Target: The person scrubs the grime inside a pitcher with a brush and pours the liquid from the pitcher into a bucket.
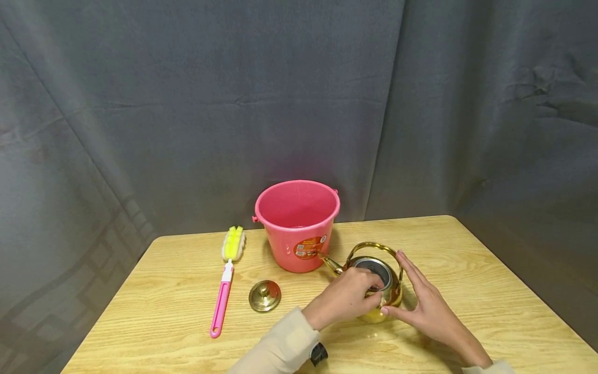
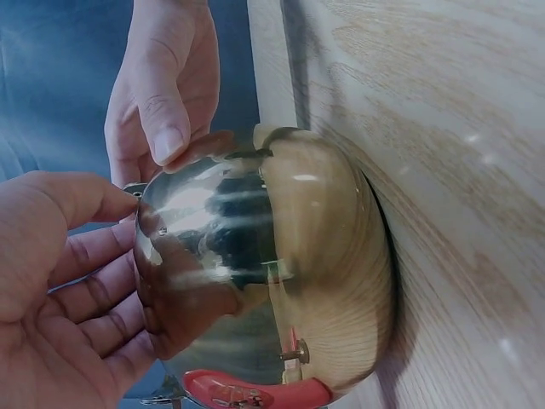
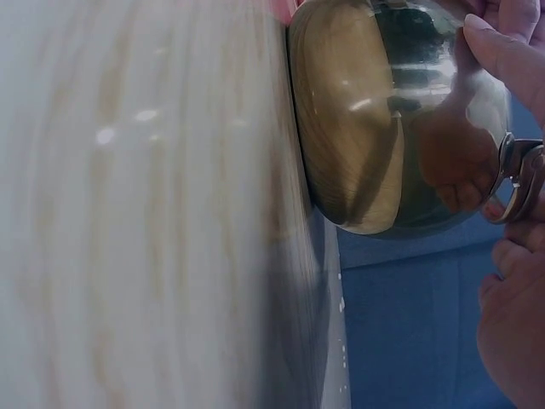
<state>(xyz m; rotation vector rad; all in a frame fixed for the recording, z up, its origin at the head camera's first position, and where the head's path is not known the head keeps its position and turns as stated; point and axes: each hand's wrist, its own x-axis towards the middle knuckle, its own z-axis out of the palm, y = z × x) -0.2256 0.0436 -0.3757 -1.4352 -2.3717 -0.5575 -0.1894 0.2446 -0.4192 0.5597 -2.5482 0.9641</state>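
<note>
Work at the open mouth of the rounded, shiny gold-coloured metal kettle appears to be in hand; next, a steadied kettle is probably called for. It is stood upright on the pale wood-grain desk, just right of the pink plastic bucket. The left hand is bent over the mouth, its grip hidden; the kettle is touched by the right hand's thumb and extended fingers.

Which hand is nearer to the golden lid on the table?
Left. The left hand is over the kettle, right of the lid; the right hand is farther right, at the kettle's right side.
</note>
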